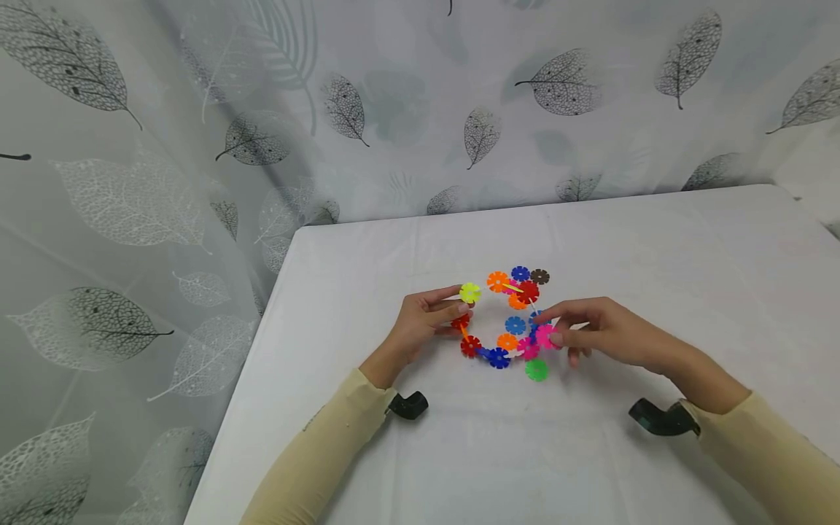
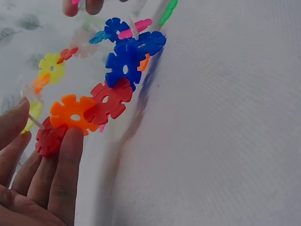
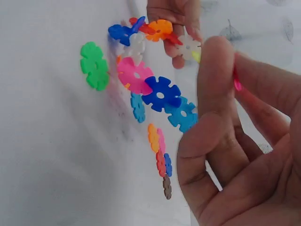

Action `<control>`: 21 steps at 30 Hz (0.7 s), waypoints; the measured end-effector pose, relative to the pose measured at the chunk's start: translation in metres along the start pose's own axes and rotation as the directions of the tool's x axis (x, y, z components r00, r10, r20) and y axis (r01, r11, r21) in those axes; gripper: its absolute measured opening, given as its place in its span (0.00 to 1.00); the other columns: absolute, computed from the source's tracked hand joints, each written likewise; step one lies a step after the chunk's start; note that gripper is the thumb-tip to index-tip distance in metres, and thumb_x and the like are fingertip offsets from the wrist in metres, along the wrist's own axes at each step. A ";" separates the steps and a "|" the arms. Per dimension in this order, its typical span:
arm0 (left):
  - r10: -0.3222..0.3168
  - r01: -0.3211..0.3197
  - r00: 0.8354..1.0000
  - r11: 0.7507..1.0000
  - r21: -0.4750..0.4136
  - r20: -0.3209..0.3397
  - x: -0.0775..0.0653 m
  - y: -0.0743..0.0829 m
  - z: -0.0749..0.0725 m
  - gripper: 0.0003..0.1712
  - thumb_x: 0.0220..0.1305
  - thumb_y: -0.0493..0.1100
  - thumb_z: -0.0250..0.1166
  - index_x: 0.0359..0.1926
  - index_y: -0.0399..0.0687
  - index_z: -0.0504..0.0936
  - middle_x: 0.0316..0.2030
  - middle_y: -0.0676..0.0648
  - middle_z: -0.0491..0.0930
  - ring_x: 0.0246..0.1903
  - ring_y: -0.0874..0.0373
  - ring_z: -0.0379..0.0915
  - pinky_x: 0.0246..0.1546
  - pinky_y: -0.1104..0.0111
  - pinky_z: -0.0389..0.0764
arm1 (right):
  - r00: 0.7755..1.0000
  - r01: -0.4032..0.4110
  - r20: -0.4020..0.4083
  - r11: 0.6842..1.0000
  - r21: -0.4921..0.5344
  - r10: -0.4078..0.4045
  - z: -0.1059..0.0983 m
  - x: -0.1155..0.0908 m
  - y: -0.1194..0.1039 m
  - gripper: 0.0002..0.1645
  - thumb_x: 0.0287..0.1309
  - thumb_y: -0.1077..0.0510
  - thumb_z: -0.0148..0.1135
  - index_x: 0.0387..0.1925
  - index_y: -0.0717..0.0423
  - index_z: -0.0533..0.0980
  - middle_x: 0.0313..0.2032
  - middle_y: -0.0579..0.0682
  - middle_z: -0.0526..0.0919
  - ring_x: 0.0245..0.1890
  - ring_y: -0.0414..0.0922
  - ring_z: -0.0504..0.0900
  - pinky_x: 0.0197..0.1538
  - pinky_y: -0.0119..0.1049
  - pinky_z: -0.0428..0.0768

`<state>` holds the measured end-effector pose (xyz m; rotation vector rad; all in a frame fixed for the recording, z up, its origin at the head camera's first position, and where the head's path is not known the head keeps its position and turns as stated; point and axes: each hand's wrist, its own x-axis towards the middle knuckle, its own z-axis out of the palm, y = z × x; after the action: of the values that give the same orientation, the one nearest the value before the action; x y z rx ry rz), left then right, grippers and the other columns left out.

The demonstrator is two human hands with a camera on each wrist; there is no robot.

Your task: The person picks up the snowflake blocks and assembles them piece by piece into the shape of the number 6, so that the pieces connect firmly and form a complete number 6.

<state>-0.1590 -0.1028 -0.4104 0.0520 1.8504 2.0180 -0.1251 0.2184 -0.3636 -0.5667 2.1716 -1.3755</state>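
Note:
Flower-shaped plastic interlocking discs are joined by their slots into a chain [image 2: 107, 100] that curves into a loop between the hands. My left hand [image 1: 423, 321] grips its left end, thumb and fingers around a red disc [image 2: 50, 136] beside an orange disc [image 2: 74, 115]. A yellow disc [image 1: 469, 293] shows at those fingertips. My right hand [image 1: 607, 332] pinches a pink disc [image 1: 547, 336] between thumb and forefinger; only its edge shows in the right wrist view. Close by, the chain continues with a dark blue disc [image 3: 161, 95] and a light blue disc [image 3: 182, 114], partly hidden by fingers.
Separate discs lie on the white-covered table [image 1: 459, 452]: a green disc [image 1: 536, 370] near the right hand and a brown disc [image 1: 540, 276] farther back. A leaf-print curtain [image 1: 407, 109] hangs behind the table and on the left. Black curved pieces [image 1: 410, 405] stick out from both sleeves.

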 end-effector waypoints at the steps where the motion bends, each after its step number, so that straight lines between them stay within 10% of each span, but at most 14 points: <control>1: 0.006 -0.006 1.000 1.000 0.004 -0.001 0.000 0.000 0.000 0.26 0.65 0.39 0.70 0.65 0.47 0.80 0.47 0.42 0.87 0.46 0.50 0.86 0.46 0.54 0.85 | 1.000 -0.004 -0.025 1.000 0.001 0.004 0.000 0.001 -0.002 0.23 0.69 0.57 0.64 0.61 0.60 0.77 0.39 0.63 0.82 0.28 0.53 0.85 0.36 0.41 0.83; 14: 0.127 -0.126 0.992 0.991 0.045 -0.022 -0.007 0.006 0.012 0.25 0.64 0.37 0.71 0.62 0.45 0.82 0.48 0.42 0.87 0.44 0.49 0.86 0.42 0.59 0.86 | 0.939 0.014 -0.344 1.000 -0.019 -0.019 0.002 0.016 -0.018 0.25 0.61 0.50 0.73 0.57 0.56 0.82 0.34 0.60 0.86 0.27 0.57 0.85 0.32 0.38 0.80; 21: 0.172 -0.170 0.985 0.984 0.053 -0.022 -0.011 0.009 0.016 0.24 0.64 0.36 0.71 0.61 0.44 0.82 0.48 0.42 0.87 0.43 0.49 0.87 0.42 0.58 0.86 | 0.814 0.170 -0.537 0.974 -0.148 -0.224 0.011 0.026 -0.024 0.19 0.57 0.59 0.76 0.51 0.58 0.85 0.29 0.50 0.86 0.26 0.44 0.83 0.32 0.29 0.79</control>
<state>-0.1466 -0.0910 -0.3971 0.2056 1.9745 2.0930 -0.1372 0.1860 -0.3505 -0.4785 2.7087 -1.7219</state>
